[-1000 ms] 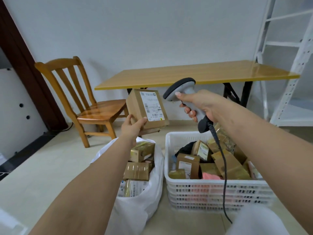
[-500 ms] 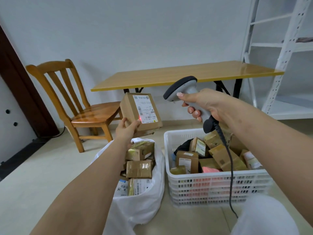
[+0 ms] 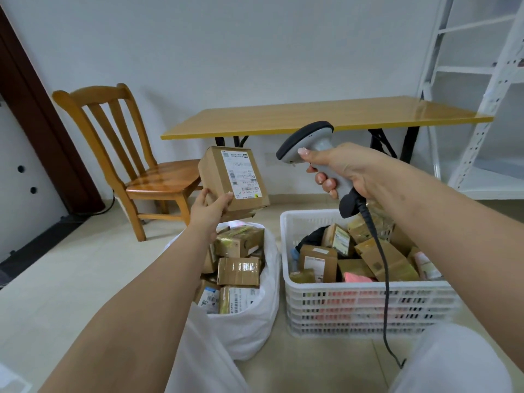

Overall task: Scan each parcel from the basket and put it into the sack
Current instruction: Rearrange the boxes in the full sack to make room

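Parcel, a brown cardboard box with a white shipping label facing me, is up in the air in my left hand, above the mouth of the sack. My thumb and fingers are curled round its lower corner, and the box is tilted. My right hand grips the handle of the grey scanner, its dark head pointed left at the label, the two close but apart. Its black cable hangs down across the basket. The white sack stands on the floor, touching the basket's left wall, and already holds several taped boxes. The white slatted basket still carries a jumble of parcels, one pink. Behind, a wooden chair stands left of the yellow table, with white shelving at the right.
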{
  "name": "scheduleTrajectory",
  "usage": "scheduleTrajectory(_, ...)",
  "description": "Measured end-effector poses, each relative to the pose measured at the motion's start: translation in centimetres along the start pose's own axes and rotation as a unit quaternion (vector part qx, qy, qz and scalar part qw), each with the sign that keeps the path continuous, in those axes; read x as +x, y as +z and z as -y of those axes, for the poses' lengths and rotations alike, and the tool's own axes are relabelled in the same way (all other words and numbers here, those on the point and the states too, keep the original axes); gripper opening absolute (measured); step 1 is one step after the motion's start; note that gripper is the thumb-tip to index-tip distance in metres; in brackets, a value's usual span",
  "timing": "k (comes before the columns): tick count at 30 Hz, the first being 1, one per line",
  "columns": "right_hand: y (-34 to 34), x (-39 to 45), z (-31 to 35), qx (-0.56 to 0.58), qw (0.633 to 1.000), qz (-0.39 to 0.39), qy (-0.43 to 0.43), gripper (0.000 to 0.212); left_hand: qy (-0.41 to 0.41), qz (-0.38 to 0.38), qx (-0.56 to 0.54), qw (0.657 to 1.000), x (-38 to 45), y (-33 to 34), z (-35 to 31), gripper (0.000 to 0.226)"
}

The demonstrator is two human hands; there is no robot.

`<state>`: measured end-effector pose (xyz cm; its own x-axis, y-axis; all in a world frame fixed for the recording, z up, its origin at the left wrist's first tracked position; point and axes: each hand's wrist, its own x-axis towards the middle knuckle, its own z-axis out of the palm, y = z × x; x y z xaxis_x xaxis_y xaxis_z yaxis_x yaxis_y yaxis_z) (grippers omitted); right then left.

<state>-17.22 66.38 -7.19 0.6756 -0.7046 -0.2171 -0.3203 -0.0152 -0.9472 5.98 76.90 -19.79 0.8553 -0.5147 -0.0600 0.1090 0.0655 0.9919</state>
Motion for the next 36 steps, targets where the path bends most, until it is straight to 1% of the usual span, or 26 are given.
scheduleTrajectory(5,0.8,0.6,-0.4,0.013,1.000,0.007,0.018,0.041,-0.011,-0.004,-0.007,1.000,0.7,-0.9,0.8,0.081)
scheduleTrajectory(12,3.1,2.1,-0.7,0.024,0.999,0.019,0.021,0.044,-0.017,-0.013,-0.001,1.000,2.0,-2.7,2.1,0.082)
scheduleTrajectory(16,5.5,4.0,-1.6,0.020,0.999,0.026,0.022,0.042,-0.019,-0.039,0.031,0.999,3.3,-5.2,2.7,0.085)
scheduleTrajectory(19,7.8,5.8,-2.7,0.011,0.998,0.046,0.031,0.038,-0.028,-0.064,0.047,0.996,4.4,-8.1,3.5,0.090)
scheduleTrajectory(21,9.3,7.2,-3.6,0.014,0.997,0.057,0.049,0.038,-0.037,-0.082,0.080,0.993,4.9,-9.8,4.1,0.092)
scheduleTrajectory(24,11.3,9.2,-5.1,0.018,0.994,0.065,0.082,0.039,-0.051,-0.096,0.134,0.985,5.1,-12.0,5.3,0.088)
scheduleTrajectory(26,12.3,10.2,-6.1,0.018,0.992,0.071,0.101,0.038,-0.063,-0.082,0.172,0.980,5.4,-13.3,6.7,0.089)
scheduleTrajectory(29,13.7,11.6,-7.4,0.000,0.989,0.080,0.121,0.036,-0.086,-0.043,0.249,0.964,5.6,-14.5,8.8,0.099)
scheduleTrajectory(31,14.6,12.5,-8.2,-0.011,0.988,0.083,0.131,0.035,-0.095,-0.038,0.266,0.958,5.9,-14.9,9.7,0.100)
scheduleTrajectory(34,15.8,13.9,-9.5,-0.027,0.985,0.079,0.149,0.034,-0.122,-0.026,0.275,0.953,6.4,-15.5,10.6,0.117)
scheduleTrajectory(36,16.5,14.8,-10.4,-0.016,0.983,0.073,0.166,0.030,-0.136,-0.003,0.315,0.939,6.9,-16.0,11.7,0.125)
